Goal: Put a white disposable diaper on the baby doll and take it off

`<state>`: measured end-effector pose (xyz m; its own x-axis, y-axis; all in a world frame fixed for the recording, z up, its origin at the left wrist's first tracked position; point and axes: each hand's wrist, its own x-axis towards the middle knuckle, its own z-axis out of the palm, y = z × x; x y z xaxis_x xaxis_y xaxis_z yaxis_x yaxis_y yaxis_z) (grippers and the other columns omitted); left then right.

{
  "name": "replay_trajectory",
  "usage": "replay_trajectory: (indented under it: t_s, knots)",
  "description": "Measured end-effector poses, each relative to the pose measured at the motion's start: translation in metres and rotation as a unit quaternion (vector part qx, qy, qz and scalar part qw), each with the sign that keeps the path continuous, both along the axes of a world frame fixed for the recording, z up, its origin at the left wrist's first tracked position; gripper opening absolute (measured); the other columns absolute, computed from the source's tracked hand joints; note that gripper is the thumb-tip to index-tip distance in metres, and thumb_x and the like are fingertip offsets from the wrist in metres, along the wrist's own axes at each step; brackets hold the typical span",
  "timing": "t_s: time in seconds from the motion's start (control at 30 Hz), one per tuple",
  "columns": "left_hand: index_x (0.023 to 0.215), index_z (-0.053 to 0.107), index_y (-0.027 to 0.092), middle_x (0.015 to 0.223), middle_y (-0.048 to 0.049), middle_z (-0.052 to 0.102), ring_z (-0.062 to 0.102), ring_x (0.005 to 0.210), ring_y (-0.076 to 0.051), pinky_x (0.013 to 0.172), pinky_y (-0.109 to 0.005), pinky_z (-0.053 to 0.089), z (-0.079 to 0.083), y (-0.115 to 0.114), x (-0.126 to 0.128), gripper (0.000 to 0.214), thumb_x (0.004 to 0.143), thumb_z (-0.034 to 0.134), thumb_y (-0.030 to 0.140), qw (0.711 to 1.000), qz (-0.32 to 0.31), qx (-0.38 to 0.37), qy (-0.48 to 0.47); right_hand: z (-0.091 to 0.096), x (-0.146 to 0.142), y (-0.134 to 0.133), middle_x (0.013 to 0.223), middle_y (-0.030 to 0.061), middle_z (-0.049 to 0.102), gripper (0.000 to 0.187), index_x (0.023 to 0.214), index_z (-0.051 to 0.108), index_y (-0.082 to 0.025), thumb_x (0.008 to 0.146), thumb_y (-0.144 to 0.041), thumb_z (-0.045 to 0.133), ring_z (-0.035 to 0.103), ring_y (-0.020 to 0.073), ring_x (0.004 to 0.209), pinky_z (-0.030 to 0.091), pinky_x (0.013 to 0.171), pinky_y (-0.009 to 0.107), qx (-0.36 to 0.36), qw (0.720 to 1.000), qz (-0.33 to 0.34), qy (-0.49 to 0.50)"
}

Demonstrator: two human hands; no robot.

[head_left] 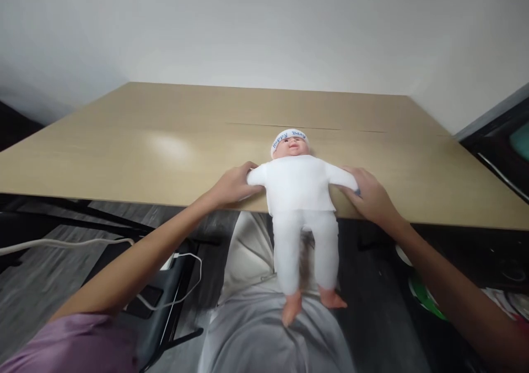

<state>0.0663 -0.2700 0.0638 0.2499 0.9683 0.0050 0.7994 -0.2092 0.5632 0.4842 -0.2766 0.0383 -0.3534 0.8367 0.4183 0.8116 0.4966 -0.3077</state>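
Note:
A baby doll (301, 183) in a white top and trousers lies face up across the near edge of the wooden table (165, 119). Its white headband carries blue lettering that reads "Happy Baby". The head and upper body rest on the tabletop, while the legs hang past the edge and the bare feet come down over my lap. My left hand (236, 184) is closed around the sleeve end of the doll's arm at the left. At the right, my right hand (369, 193) grips the other sleeve end, which shows a small blue patch. Both doll hands are hidden.
Below the table at left stands a black chair (165, 290) with a white cable (198, 274) and a dark flat object on it. A black-framed screen (502, 147) is at the right edge. Under my right arm lies a green round item (425, 298). A pale wall stands behind.

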Motion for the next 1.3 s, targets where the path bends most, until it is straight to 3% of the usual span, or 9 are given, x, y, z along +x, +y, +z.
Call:
replay_trajectory:
  t_s: [0.1,0.23,0.47,0.6,0.77,0.87,1.03,1.17,1.3]
  knots:
    - [0.136,0.064,0.02,0.117,-0.014,0.08,0.073,0.103,-0.037,0.084,-0.042,0.051,-0.001,0.016,-0.011,0.066,0.092,0.067,0.069,0.996,0.025,0.044,0.079,-0.008,0.001,0.021,0.137,0.016,0.074,0.052,0.148,0.063,-0.023,0.11,-0.057,0.054,0.069,0.0397,0.123,0.057,0.103,0.055,-0.003,1.0,-0.009,0.006]
    - [0.11,0.068,0.021,0.104,-0.0144,0.077,0.07,0.1,-0.037,0.087,-0.043,0.049,-0.013,0.055,-0.027,0.07,0.094,0.055,0.087,0.984,0.022,0.106,0.141,-0.017,-0.005,0.068,0.13,0.0152,0.077,0.053,0.141,0.068,-0.022,0.108,-0.062,0.056,0.071,0.0389,0.118,0.057,0.101,0.054,0.0,1.0,-0.001,0.016]
    - [0.113,0.071,0.02,0.112,-0.0168,0.076,0.066,0.11,-0.039,0.1,-0.048,0.046,-0.043,0.149,-0.049,0.071,0.094,0.052,0.086,0.973,0.034,0.166,0.16,-0.031,-0.019,0.161,0.133,0.0171,0.076,0.057,0.145,0.067,-0.02,0.108,-0.062,0.055,0.069,0.038,0.12,0.055,0.104,0.054,0.006,1.0,0.012,0.016]
    - [0.114,0.071,0.021,0.112,-0.0161,0.077,0.065,0.114,-0.04,0.109,-0.052,0.039,-0.047,0.202,-0.05,0.072,0.092,0.055,0.088,0.968,0.059,0.191,0.151,-0.032,-0.026,0.214,0.135,0.0177,0.074,0.054,0.146,0.066,-0.018,0.108,-0.054,0.053,0.066,0.0373,0.122,0.053,0.108,0.053,0.029,0.999,0.0,0.02]
    - [0.112,0.067,0.022,0.114,-0.0152,0.076,0.064,0.112,-0.038,0.108,-0.05,0.036,-0.048,0.266,-0.046,0.072,0.091,0.057,0.091,0.959,0.097,0.21,0.163,-0.04,-0.032,0.281,0.132,0.0195,0.072,0.054,0.144,0.066,-0.017,0.102,-0.049,0.057,0.063,0.0398,0.121,0.049,0.109,0.057,0.058,0.996,-0.063,-0.008]
    - [0.122,0.064,0.022,0.124,-0.0155,0.074,0.061,0.12,-0.039,0.109,-0.049,0.034,-0.051,0.295,-0.045,0.073,0.093,0.058,0.089,0.956,0.104,0.226,0.154,-0.044,-0.035,0.313,0.132,0.0204,0.07,0.056,0.145,0.065,-0.017,0.101,-0.051,0.057,0.06,0.041,0.12,0.046,0.108,0.059,0.063,0.994,-0.091,-0.021]
    - [0.137,0.058,0.021,0.137,-0.0169,0.069,0.056,0.127,-0.039,0.106,-0.047,0.037,-0.06,0.318,-0.052,0.071,0.099,0.06,0.08,0.96,0.125,0.223,0.112,-0.045,-0.035,0.337,0.135,0.0221,0.067,0.06,0.15,0.06,-0.016,0.105,-0.055,0.052,0.058,0.041,0.122,0.045,0.108,0.06,0.066,0.992,-0.105,-0.027]
    - [0.139,0.059,0.02,0.138,-0.0165,0.069,0.055,0.128,-0.038,0.107,-0.047,0.039,-0.065,0.32,-0.058,0.065,0.099,0.067,0.072,0.967,0.118,0.207,0.091,-0.049,-0.03,0.34,0.141,0.0223,0.066,0.065,0.157,0.055,-0.017,0.109,-0.06,0.045,0.058,0.0411,0.126,0.044,0.112,0.061,0.054,0.993,-0.105,-0.032]
    - [0.143,0.059,0.022,0.138,-0.0174,0.068,0.053,0.131,-0.041,0.111,-0.051,0.039,-0.067,0.314,-0.059,0.061,0.1,0.069,0.064,0.966,0.126,0.209,0.082,-0.059,-0.026,0.336,0.16,0.0273,0.054,0.08,0.17,0.037,-0.014,0.108,-0.065,0.044,0.051,0.0445,0.142,0.04,0.119,0.064,0.034,0.992,-0.115,-0.033]
